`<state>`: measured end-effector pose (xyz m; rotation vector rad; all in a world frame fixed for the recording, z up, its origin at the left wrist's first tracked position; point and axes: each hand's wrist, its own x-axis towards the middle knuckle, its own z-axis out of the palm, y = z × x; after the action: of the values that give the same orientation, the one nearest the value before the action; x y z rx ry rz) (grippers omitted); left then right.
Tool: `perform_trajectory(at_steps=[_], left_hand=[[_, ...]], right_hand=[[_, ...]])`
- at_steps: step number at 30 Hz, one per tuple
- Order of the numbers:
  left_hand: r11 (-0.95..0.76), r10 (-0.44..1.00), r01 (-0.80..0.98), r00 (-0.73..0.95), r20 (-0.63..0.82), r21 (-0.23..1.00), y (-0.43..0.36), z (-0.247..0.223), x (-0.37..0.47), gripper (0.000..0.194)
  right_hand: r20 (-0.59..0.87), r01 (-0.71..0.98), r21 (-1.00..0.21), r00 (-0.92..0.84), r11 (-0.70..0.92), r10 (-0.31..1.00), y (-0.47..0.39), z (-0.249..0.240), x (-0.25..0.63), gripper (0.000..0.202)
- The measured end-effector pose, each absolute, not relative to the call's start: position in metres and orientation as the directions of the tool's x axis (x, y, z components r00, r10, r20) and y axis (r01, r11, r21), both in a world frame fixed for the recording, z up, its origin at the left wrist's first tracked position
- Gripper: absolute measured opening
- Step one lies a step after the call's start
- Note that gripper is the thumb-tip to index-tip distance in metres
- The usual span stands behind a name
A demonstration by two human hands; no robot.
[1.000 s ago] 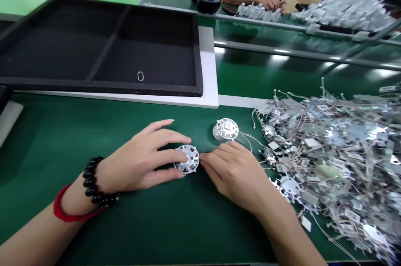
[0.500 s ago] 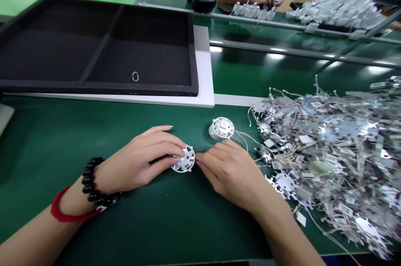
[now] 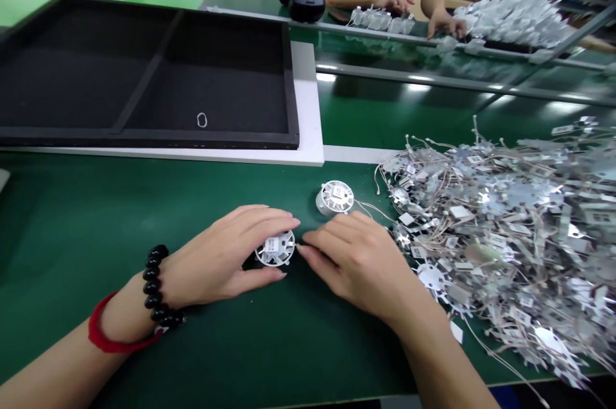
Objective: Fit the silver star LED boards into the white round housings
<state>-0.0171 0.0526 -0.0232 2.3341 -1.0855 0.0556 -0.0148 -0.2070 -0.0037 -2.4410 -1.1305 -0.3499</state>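
Note:
A round white plastic housing with a spoked silvery metal plate and a white label in its middle lies on the green table. My left hand is wrapped round it, thumb at the near side and fingers over the far side. At the right edge of the housing, my right hand has thumb and forefinger pinched together beside a small pale tip; what they hold is too small to make out. Just beyond my right hand stands a second round white housing, label up, with thin pale wires running right.
A large pile of silvery star-shaped plates with wires covers the right side. A black divided tray rests on a white board at the back left. Across the bench, a co-worker's hands are near white parts.
My left hand has opened wider and now spans the housing, whose label shows in its middle. My right hand stays at its right edge. The co-worker's hands have parted, one reaching toward the white pile.

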Motion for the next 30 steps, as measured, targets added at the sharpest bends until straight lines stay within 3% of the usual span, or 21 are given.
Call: perform_trajectory(at_steps=[3, 5, 9, 16, 20, 22, 25, 27, 30], left_hand=[[-0.568, -0.648, -0.662, 0.726, 0.231, 0.489, 0.056, -0.025, -0.016, 0.066], [-0.607, -0.600, -0.623, 0.766, 0.228, 0.494, 0.060, -0.028, -0.015, 0.074], [-0.665, -0.517, -0.543, 0.830, 0.208, 0.513, 0.066, -0.033, -0.014, 0.083], [-0.611, -0.509, -0.500, 0.842, 0.180, 0.613, 0.055, -0.035, -0.019, 0.083], [-0.632, -0.554, -0.531, 0.819, 0.150, 0.564, 0.065, -0.026, -0.016, 0.107], [-0.647, -0.536, -0.527, 0.828, 0.163, 0.551, 0.073, -0.019, -0.014, 0.105], [-0.678, -0.413, -0.495, 0.868, 0.276, 0.543, 0.079, -0.009, -0.013, 0.087], [-0.708, -0.369, -0.509, 0.858, 0.358, 0.490, 0.078, -0.004, -0.014, 0.079], [-0.725, -0.387, -0.559, 0.813, 0.435, 0.401, 0.074, 0.003, -0.016, 0.070]], right_hand=[[0.529, 0.656, -0.308, 0.720, -0.689, 0.449, -0.217, 0.001, -0.010, 0.023], [0.531, 0.566, -0.315, 0.771, -0.762, 0.352, -0.223, 0.000, -0.006, 0.021], [0.318, 0.470, -0.307, 0.870, -0.827, 0.377, -0.230, -0.011, -0.001, 0.053], [0.195, 0.392, -0.588, 0.918, -0.708, 0.346, -0.208, -0.017, -0.002, 0.044], [0.144, 0.351, -0.667, 0.926, -0.657, 0.348, -0.203, -0.008, -0.006, 0.053], [0.108, 0.367, -0.650, 0.911, -0.666, 0.397, -0.200, -0.004, -0.008, 0.072], [0.074, 0.423, -0.566, 0.881, -0.708, 0.468, -0.189, -0.001, -0.011, 0.104], [0.083, 0.468, -0.502, 0.863, -0.727, 0.498, -0.180, -0.002, -0.013, 0.101], [0.097, 0.507, -0.431, 0.848, -0.746, 0.520, -0.171, -0.004, -0.014, 0.074]])
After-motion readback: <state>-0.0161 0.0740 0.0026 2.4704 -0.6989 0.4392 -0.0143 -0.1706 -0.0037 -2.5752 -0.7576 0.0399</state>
